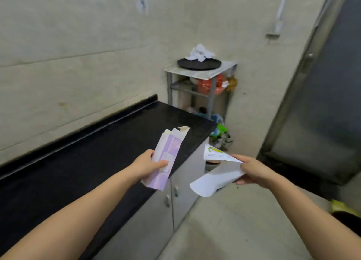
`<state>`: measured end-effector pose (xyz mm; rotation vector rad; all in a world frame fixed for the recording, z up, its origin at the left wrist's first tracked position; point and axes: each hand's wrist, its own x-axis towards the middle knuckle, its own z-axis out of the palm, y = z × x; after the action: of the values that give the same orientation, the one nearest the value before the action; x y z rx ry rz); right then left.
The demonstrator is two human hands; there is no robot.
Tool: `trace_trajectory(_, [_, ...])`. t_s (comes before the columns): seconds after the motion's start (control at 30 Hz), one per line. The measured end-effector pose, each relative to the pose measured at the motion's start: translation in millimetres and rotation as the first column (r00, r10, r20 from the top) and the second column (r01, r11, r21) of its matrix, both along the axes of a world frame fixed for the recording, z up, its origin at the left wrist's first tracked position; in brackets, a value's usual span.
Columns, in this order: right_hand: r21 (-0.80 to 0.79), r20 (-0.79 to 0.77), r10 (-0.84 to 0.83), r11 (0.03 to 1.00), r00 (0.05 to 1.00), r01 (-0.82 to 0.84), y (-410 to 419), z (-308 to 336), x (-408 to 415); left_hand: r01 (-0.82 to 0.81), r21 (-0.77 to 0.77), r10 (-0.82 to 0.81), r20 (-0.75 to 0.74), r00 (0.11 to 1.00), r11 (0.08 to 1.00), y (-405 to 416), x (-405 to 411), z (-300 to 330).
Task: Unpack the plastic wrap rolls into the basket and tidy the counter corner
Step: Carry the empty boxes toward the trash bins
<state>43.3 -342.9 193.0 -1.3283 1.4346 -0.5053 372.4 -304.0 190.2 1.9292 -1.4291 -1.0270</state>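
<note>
Above the desk's front edge, the lilac-and-white carton (pixel 166 158) was held aloft, flattened, long axis tilted away from the camera, its top flaps open and splayed. Left hand (pixel 147 167) clasped it low down, thumb across the printed face, fingers behind. No rolls and no basket in view.

To the right, apart from the carton, the right hand (pixel 252 171) pinched white paper packaging (pixel 214 173) over the floor: one piece with a green-yellow logo pointing up, a plain white piece hanging below it. Whether these were one sheet folded or two, could not tell.

Black desk (pixel 97 158) ran along the tiled wall, surface bare where visible. Grey cabinet doors (pixel 172 193) sat beneath it.

Past the desk's far end, in the corner, stood a metal rack (pixel 211 91). On its top shelf lay a dark round tray (pixel 199 63) with a crumpled white cloth (pixel 199 52) on it. Red-and-white items on the middle shelf, blurred. Green clutter (pixel 220 134) on the floor at the rack's foot. Grey door (pixel 322 103) at far right.
</note>
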Motion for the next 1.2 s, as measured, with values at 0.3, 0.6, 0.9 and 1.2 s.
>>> trace_trajectory(0.3, [0.031,0.043,-0.507,0.862,0.861,0.506,0.9,-4.6,-284.8,0.428,-0.018,-0.428,-0.031,0.903,0.904,-118.1,-311.7,-17.3])
trace_trajectory(0.6, [-0.072,0.022,-0.757,0.650,0.653,0.757,46.2,-11.5,-423.4,0.747,0.017,-0.747,0.036,0.664,0.665,-191.1,-511.8,-17.6])
trace_trajectory(0.9, [0.025,-0.193,-0.802,0.571,0.565,0.820,119.4,-84.8,-548.8,0.915,0.143,-0.921,-0.046,0.387,0.377,-154.6,-698.6,-96.8])
trace_trajectory(1.2, [0.208,-0.392,-0.575,0.705,0.718,0.678,109.2,-229.7,-670.3,0.747,0.419,-0.774,-0.146,0.616,0.516,-110.1,-808.4,-251.0])
